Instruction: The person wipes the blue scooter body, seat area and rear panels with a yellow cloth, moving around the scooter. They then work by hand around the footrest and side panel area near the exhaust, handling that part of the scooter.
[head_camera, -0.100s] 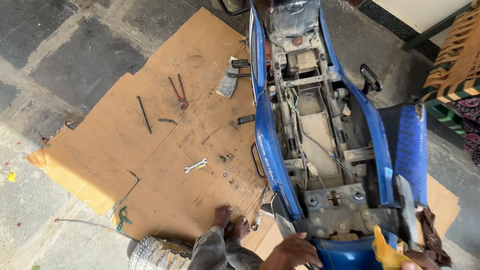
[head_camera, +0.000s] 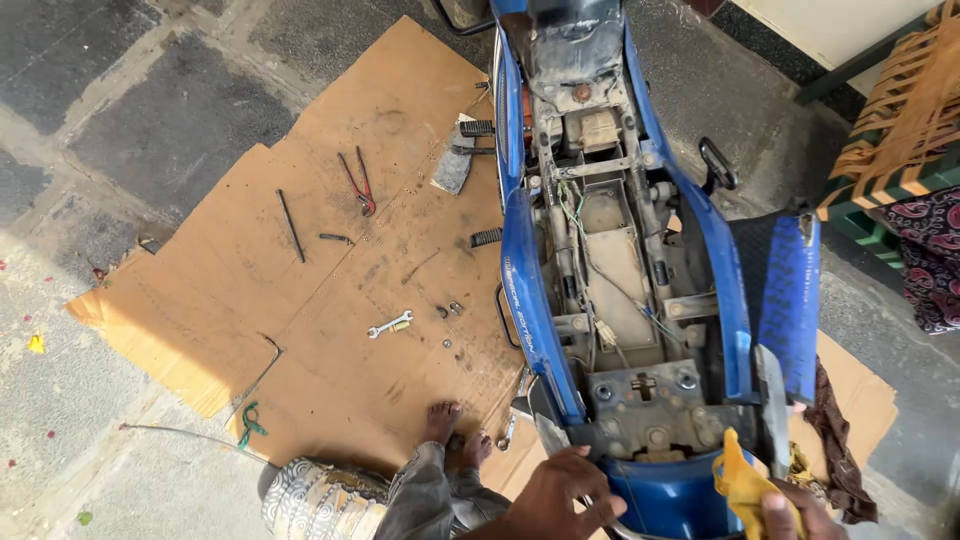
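Note:
A blue motorcycle (head_camera: 530, 270) with its seat removed stands over a cardboard sheet (head_camera: 330, 250), its frame and wiring exposed. My left hand (head_camera: 560, 495) grips the rear of the blue tail section at the bottom middle. My right hand (head_camera: 795, 515) sits at the bottom right, closed on a yellow cloth (head_camera: 742, 482) beside the tail. A loose blue side panel (head_camera: 788, 295) hangs off the right side of the bike. My bare foot (head_camera: 445, 425) rests on the cardboard just left of the bike.
On the cardboard lie a small spanner (head_camera: 390, 324), red-handled pliers (head_camera: 358, 184), a dark rod (head_camera: 291, 226), a grey part (head_camera: 455, 165) and several small nuts. A woven cot (head_camera: 900, 110) stands at the upper right. Stone paving surrounds the cardboard.
The view has shifted slightly. My hands stay at the tail of the bike.

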